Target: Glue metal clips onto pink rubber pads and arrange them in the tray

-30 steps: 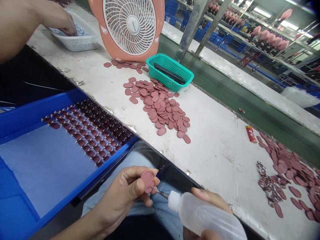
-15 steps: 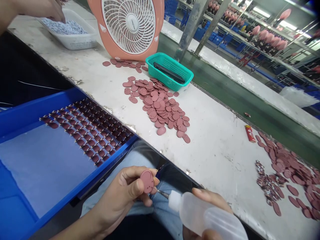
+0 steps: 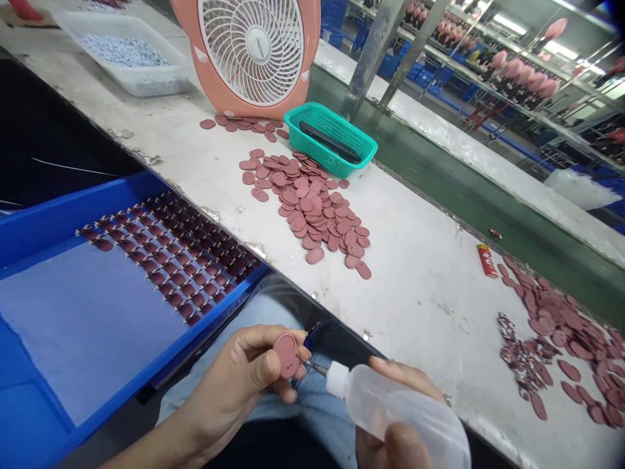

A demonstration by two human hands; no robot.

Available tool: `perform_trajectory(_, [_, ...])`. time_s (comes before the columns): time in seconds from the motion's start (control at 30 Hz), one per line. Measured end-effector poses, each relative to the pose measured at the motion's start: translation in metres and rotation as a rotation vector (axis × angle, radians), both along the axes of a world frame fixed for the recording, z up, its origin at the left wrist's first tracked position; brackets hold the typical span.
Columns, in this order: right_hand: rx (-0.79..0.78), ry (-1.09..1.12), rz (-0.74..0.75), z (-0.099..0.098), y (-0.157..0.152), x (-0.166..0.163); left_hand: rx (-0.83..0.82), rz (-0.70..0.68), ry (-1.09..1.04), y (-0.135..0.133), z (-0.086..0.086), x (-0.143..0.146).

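Between the thumb and fingers of my left hand is a dark pink oval disc with small holes, its flat face turned up. My right hand is wrapped round a translucent squeeze bottle with a white cap and a thin metal needle tip. The tip reaches the disc's right edge, close to a hole; whether it touches, I cannot tell. Both hands are over my lap, in front of the table edge. Left of them, a blue tray holds rows of dark red pieces on a pale sheet.
A heap of pink oval discs lies mid-table, below a green basket and an orange fan. More discs, small shiny parts and a red tube are at right. A white bin stands far left.
The bottle in my right hand has shifted slightly left and up, taking its tip higher along the disc's edge. Another person's hand has left the white bin. My left hand stays put.
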State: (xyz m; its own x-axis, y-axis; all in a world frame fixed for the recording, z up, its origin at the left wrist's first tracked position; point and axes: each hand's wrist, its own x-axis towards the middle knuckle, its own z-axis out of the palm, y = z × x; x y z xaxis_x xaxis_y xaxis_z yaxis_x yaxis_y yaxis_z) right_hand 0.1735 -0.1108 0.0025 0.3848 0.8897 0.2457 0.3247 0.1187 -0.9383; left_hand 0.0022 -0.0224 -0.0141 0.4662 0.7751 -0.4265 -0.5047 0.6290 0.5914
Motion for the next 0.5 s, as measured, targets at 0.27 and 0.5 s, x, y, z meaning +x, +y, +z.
perform_trajectory(0.27, [-0.065, 0.393, -0.084, 0.0, 0.005, -0.002, -0.042, 0.038, 0.051, 0.0, 0.014, 0.001])
perform_trajectory(0.5, [-0.146, 0.913, -0.06, 0.023, 0.056, 0.038, -0.06, 0.18, 0.162, 0.003, 0.01, -0.001])
